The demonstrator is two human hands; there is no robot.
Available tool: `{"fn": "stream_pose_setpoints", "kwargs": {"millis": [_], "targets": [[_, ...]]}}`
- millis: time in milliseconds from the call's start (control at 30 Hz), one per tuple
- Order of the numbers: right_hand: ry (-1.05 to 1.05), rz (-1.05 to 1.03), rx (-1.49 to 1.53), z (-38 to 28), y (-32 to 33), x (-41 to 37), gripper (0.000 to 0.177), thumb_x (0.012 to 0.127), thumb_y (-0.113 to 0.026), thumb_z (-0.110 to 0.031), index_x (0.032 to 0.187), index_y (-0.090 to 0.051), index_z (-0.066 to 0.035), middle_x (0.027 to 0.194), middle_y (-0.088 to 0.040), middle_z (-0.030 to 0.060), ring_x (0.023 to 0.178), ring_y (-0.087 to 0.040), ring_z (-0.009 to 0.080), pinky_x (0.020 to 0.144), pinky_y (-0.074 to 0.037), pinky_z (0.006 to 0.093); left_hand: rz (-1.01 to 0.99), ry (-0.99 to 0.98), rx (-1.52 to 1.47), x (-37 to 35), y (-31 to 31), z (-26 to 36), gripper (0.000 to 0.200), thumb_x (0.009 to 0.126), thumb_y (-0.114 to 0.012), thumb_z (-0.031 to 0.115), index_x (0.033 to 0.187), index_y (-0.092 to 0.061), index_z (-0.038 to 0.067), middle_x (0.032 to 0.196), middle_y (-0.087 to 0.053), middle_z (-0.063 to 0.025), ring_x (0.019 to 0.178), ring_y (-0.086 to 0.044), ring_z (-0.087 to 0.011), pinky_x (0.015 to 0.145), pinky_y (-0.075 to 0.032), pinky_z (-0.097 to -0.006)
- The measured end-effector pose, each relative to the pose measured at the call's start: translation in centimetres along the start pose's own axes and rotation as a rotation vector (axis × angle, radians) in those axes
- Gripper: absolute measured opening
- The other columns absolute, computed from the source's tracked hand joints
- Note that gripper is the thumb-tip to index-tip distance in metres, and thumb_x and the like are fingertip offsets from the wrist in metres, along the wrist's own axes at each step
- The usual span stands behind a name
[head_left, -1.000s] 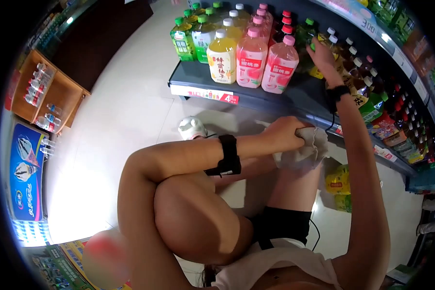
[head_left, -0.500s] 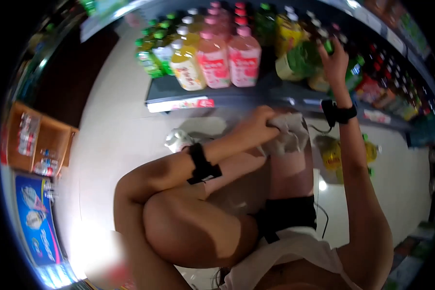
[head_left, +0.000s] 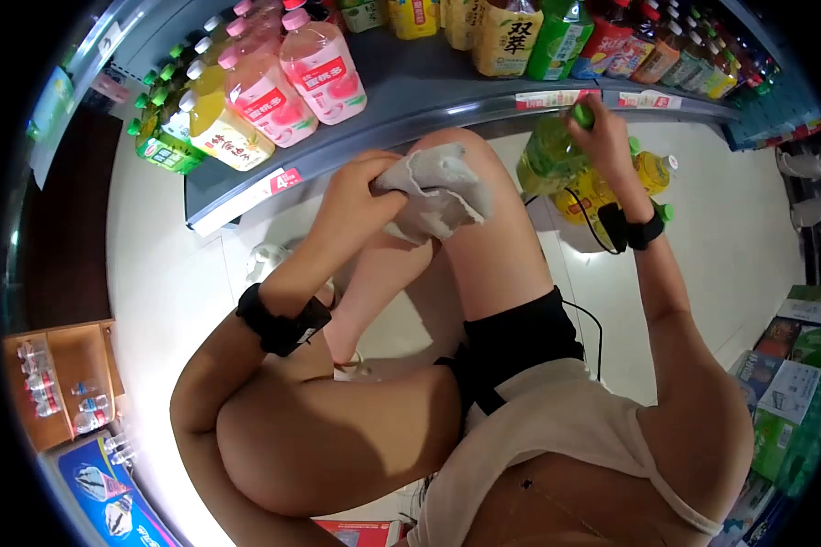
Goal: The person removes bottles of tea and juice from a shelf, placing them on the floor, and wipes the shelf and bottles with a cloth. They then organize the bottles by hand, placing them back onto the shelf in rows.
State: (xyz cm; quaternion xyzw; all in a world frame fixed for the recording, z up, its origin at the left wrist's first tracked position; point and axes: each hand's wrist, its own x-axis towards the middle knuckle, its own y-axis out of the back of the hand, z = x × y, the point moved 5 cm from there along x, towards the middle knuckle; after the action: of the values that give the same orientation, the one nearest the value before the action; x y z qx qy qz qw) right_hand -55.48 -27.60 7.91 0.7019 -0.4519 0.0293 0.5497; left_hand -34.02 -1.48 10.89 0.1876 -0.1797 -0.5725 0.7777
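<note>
My left hand [head_left: 360, 196] is closed on a crumpled grey-white cloth [head_left: 442, 191], held above my knee. My right hand [head_left: 604, 137] grips a large green-tinted bottle [head_left: 549, 155] by its green cap, off the shelf and above the floor. Yellow bottles [head_left: 588, 196] are on the floor beside and below my right hand. In front of me runs a dark shelf [head_left: 410, 82]. Pink peach-drink bottles [head_left: 324, 68] and a yellow-drink bottle [head_left: 223, 132] stand on its left part.
A green bottle [head_left: 561, 41] and yellow cartons or bottles [head_left: 506, 36] line the shelf's back right. Price tags [head_left: 283, 180] run along its front edge. A wooden cabinet [head_left: 91, 351] with water bottles is at left. Stacked boxes [head_left: 784, 392] are at right. Someone's feet [head_left: 807, 214] show at far right.
My right hand has brought the green-tinted bottle off the shelf, toward me and over the floor. My left hand still holds the cloth. The view has shifted.
</note>
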Motion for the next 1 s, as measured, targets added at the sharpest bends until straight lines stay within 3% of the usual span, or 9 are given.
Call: {"fn": "stream_pose_setpoints", "kwargs": {"millis": [200,567,667,833,867,967,1000], "targets": [[-0.100,-0.042,-0.006,4.9,-4.3,-2.8,0.032,0.075,-0.070,-0.021,0.093,-0.051,-0.002,0.072,-0.060,0.0216,0.070,-0.059,0.0388,0.056,-0.045,0.0407,-0.001,0.036,-0.019,-0.1,-0.1,-0.3,0.030,0.072,-0.056,0.003,0.100,-0.058,-0.006,0.103,-0.058,-0.0104,0.094,-0.056,-0.0182,0.082,-0.043,-0.0268],[-0.264,0.000,-0.191,10.8,-5.6,-2.4,0.042,0.075,-0.068,-0.031,0.095,-0.049,0.000,0.076,-0.060,0.0233,0.073,-0.057,0.0439,0.060,-0.046,0.0460,-0.007,-0.030,-0.004,1.0,-0.9,-0.7,0.032,0.067,-0.054,0.001,0.098,-0.059,-0.005,0.103,-0.059,-0.0127,0.094,-0.057,-0.0231,0.082,-0.043,-0.0290],[-0.282,-0.039,-0.163,12.0,-6.3,-2.4,0.042,0.077,-0.067,-0.030,0.098,-0.046,0.000,0.076,-0.060,0.0248,0.071,-0.056,0.0449,0.058,-0.045,0.0470,-0.009,0.056,-0.024,0.9,-1.1,-0.3,0.032,0.066,-0.053,0.000,0.097,-0.059,-0.005,0.104,-0.059,-0.0133,0.095,-0.057,-0.0229,0.082,-0.044,-0.0295],[-0.255,-0.119,-0.173,11.5,-5.7,-1.9,0.045,0.077,-0.067,-0.028,0.103,-0.043,0.000,0.074,-0.059,0.0258,0.069,-0.056,0.0458,0.055,-0.043,0.0479,-0.067,0.110,-0.096,1.3,-2.1,-0.1,0.032,0.066,-0.051,-0.001,0.096,-0.059,-0.007,0.096,-0.061,-0.0137,0.089,-0.059,-0.0219,0.079,-0.045,-0.0294],[-0.261,-0.154,-0.208,11.5,-5.7,-2.1,0.056,0.081,-0.061,-0.034,0.119,-0.041,0.001,0.079,-0.059,0.0279,0.073,-0.057,0.0451,0.059,-0.043,0.0495,-0.064,0.109,-0.103,1.3,-2.3,-0.3,0.032,0.065,-0.051,-0.002,0.096,-0.059,-0.006,0.093,-0.061,-0.0137,0.086,-0.059,-0.0213,0.076,-0.045,-0.0297],[-0.386,-0.334,-0.196,3.2,-2.0,-0.5,0.057,0.082,-0.062,-0.027,0.129,-0.037,-0.006,0.076,-0.060,0.0254,0.067,-0.059,0.0388,0.056,-0.044,0.0452,-0.075,0.097,-0.056,1.3,-2.7,-0.2,0.032,0.065,-0.050,-0.002,0.095,-0.059,-0.005,0.088,-0.062,-0.0139,0.081,-0.059,-0.0203,0.072,-0.046,-0.0304],[-0.301,-0.322,-0.051,0.3,-1.2,0.1,0.054,0.082,-0.061,-0.021,0.129,-0.038,-0.008,0.077,-0.060,0.0227,0.063,-0.059,0.0338,0.054,-0.044,0.0414,-0.041,0.045,-0.030,1.2,-2.6,0.2,0.030,0.065,-0.050,-0.001,0.093,-0.060,-0.004,0.084,-0.061,-0.0141,0.077,-0.059,-0.0200,0.069,-0.046,-0.0305]]}}
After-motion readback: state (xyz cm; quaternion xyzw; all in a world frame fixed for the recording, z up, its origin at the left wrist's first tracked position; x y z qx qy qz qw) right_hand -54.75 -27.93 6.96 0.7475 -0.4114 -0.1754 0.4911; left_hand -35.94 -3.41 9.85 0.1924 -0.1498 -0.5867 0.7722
